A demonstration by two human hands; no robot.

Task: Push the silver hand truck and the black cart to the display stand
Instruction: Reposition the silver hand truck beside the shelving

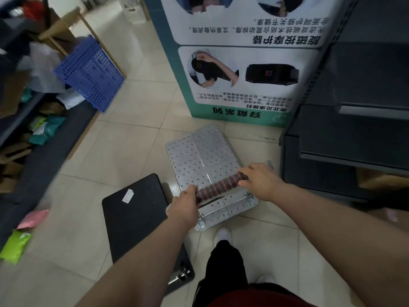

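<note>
The silver hand truck [200, 156] has a perforated metal deck and lies on the tiled floor in the middle of the view. Its handle bar carries a black grip with red rings. My left hand [184, 207] is closed on the left end of that grip and my right hand [260, 180] on the right end. The black cart [135, 220] is a flat black platform with a white sticker, touching the hand truck's left side. The display stand [239, 63], a teal and white printed box, rises just beyond the hand truck's front edge.
Dark grey shelving [345, 134] stands close on the right. On the left runs a low shelf with packets and a tilted blue perforated crate [90, 72]. A green packet [14, 245] and a pink one lie on the floor. My white shoe [222, 234] is behind the hand truck.
</note>
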